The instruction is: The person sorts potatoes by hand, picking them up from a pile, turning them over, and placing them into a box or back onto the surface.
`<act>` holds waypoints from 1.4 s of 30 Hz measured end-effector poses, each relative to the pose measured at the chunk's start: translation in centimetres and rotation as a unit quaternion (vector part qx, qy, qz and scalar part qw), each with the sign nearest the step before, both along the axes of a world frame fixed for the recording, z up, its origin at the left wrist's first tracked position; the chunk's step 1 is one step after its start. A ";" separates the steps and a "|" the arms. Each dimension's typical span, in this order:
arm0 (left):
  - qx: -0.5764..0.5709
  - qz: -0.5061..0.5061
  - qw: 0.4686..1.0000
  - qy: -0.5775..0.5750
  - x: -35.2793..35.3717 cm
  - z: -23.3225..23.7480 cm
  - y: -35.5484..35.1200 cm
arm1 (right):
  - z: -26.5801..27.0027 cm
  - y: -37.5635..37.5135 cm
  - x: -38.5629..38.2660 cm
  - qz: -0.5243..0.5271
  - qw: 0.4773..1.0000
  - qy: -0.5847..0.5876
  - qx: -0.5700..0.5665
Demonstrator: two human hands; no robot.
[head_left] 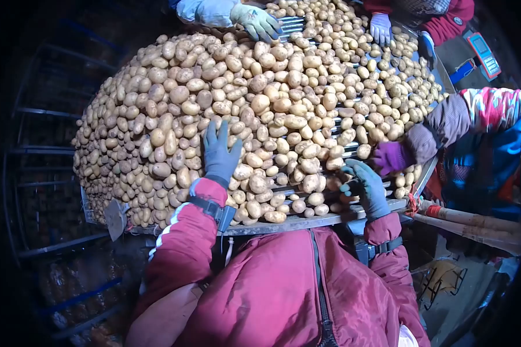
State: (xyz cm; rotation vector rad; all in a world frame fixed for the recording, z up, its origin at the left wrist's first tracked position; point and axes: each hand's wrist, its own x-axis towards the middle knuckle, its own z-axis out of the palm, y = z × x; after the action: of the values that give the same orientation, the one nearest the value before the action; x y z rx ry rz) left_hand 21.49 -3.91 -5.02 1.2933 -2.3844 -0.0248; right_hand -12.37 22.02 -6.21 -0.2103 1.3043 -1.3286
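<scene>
My left hand (220,151) lies flat and open on the potatoes (272,98). Its fingers are spread, point up the heap and hold nothing. My right hand (366,186) is at the near edge of the table (307,222), with the fingers half curled over small potatoes just to their left. I cannot tell if it grips one, as the view there is poor. The heap lies ahead of both hands, the left one deeper in it. A co-worker's purple glove (391,157) is just beside my right hand.
</scene>
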 end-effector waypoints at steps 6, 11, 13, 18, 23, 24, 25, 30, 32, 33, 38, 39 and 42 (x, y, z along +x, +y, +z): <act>0.088 -0.019 0.992 -0.093 -5.5 -4.5 1.7 | -0.5 -0.5 4.3 0.180 0.976 0.077 -0.095; 0.231 -0.069 0.969 -0.054 -10.6 -3.3 7.6 | -0.3 -2.7 5.5 0.204 0.972 0.045 -0.104; 0.113 -0.130 0.963 -0.208 -10.4 -6.8 8.0 | 0.0 -4.0 4.9 0.207 0.968 0.080 -0.117; 0.317 -0.183 0.926 0.088 -6.5 -2.8 11.0 | -5.5 -9.7 3.0 0.155 0.892 0.358 -0.229; 0.249 -0.096 0.961 0.076 0.9 -4.7 8.1 | -4.3 -16.7 3.2 0.135 0.938 0.315 -0.056; 0.200 -0.091 0.975 0.037 3.0 -5.9 7.6 | -4.1 -17.7 3.7 0.156 0.911 0.381 -0.035; 0.150 -0.082 0.985 -0.004 4.8 -6.2 7.2 | -3.9 -18.8 5.2 0.147 0.865 0.462 -0.128; 0.294 -0.006 0.930 0.221 5.2 -3.2 8.5 | 2.5 -18.4 7.6 0.168 0.842 0.513 -0.016; 0.293 -0.006 0.933 0.209 5.6 -4.8 8.1 | 2.1 -18.6 7.6 0.186 0.855 0.485 -0.012; 0.292 -0.007 0.936 0.197 5.9 -5.6 7.9 | 1.8 -18.6 7.5 0.202 0.867 0.456 -0.008; 0.270 -0.003 0.944 0.190 2.1 -0.4 6.3 | -6.3 -17.0 6.9 0.228 0.913 0.333 -0.062; 0.244 -0.014 0.951 0.188 0.9 0.6 5.8 | -6.6 -16.2 7.1 0.234 0.919 0.306 -0.079; 0.300 -0.003 0.920 0.252 -2.9 5.4 6.9 | -2.7 -13.5 8.4 0.218 0.963 0.150 -0.054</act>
State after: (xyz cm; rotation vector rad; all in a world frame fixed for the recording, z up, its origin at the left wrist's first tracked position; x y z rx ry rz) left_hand 18.59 2.96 0.39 1.3125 -1.9795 -1.0334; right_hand -3.96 8.48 -8.89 -0.7565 1.3381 -1.0130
